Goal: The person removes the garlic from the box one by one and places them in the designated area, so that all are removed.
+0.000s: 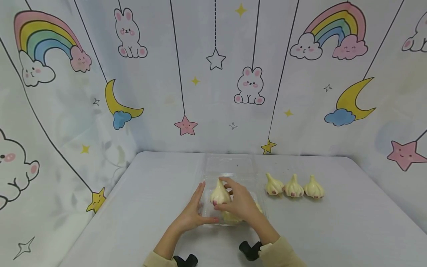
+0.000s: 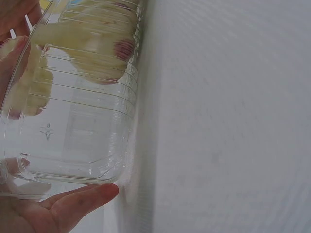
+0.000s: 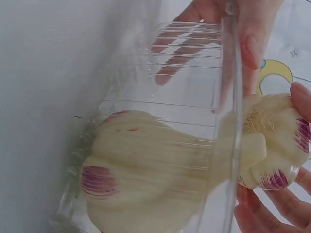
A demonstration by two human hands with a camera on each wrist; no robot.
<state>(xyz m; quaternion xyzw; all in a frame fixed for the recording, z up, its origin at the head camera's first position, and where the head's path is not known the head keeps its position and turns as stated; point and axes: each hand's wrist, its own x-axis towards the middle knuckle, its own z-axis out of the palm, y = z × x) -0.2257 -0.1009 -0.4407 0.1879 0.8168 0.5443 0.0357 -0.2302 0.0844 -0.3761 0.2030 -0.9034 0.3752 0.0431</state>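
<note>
A clear plastic clamshell box (image 2: pixel 77 131) lies opened on the table, its lid (image 1: pixel 230 163) laid back at the far side. My right hand (image 1: pixel 241 202) pinches a garlic bulb (image 1: pixel 219 194) between thumb and fingers over the box, with the stem pointing up and away in the head view. Another garlic bulb (image 3: pixel 141 179) with purple streaks rests inside, partly hidden beneath my right hand in the head view. At the box's left side, my left hand (image 1: pixel 188 218) has its fingers straight along the wall and its thumb by the front edge.
To the right of the box stand three more garlic bulbs in a row: one nearest the box (image 1: pixel 274 185), a middle one (image 1: pixel 294 186) and an outer one (image 1: pixel 314 188). A printed cloth backdrop (image 1: pixel 213 96) rises behind the white table (image 1: pixel 333 222).
</note>
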